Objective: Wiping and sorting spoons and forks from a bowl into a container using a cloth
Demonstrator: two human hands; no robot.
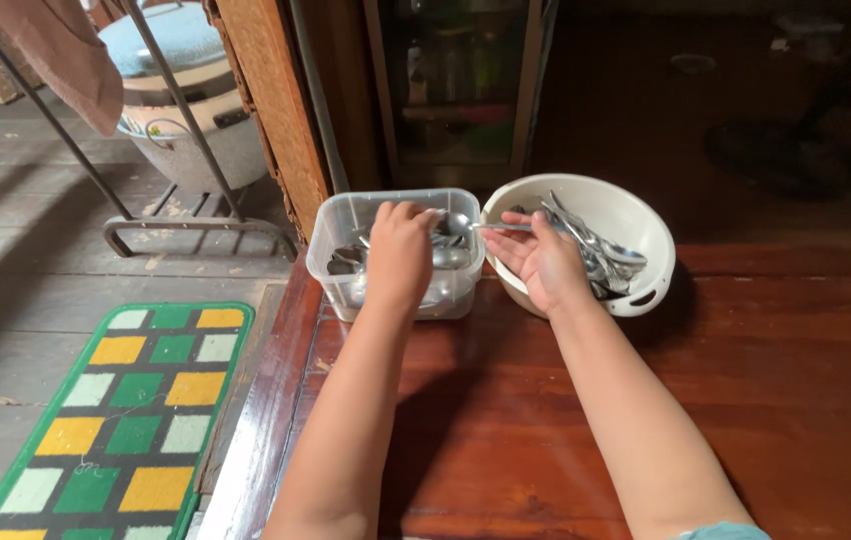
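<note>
Wooden counter (545, 400) carried both vessels. Left hand (397, 252) reached down into the tub (340, 225), grip unclear; right hand (543, 262), beside it, pinched a spoon (475, 226). Judged mid-transfer; release into tub due.

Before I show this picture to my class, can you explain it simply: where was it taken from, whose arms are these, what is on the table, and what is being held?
There is one picture, taken by a camera worn on a person's head and looking down, so both bare arms are that person's own. They reach over a dark red wooden table. On it stand a clear plastic tub and, to its right, a cream bowl, both holding metal spoons. The left hand is down in the tub among the spoons; whether it grips one cannot be seen. The right hand is at the bowl's rim, holding one spoon whose end reaches over the tub. On the floor to the left lies a green, yellow and white checked mat.
</note>
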